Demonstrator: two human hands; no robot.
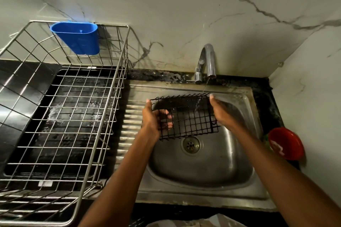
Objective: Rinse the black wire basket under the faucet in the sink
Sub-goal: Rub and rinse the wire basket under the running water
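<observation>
The black wire basket (191,118) hangs above the steel sink (239,177), tilted with its open side toward me. My left hand (154,118) grips its left end, fingers curled inside the mesh. My right hand (220,111) holds the right end, thumb up along the edge. A thin stream of water runs from the chrome faucet (209,61) onto the basket's far right corner. The sink drain (190,144) shows just below the basket.
A large steel dish rack (60,125) stands on a black tray on the left counter, with a blue plastic cup holder (76,37) hooked on its back rim. A red bowl (286,143) sits on the counter right of the sink. Marble walls close the back and right.
</observation>
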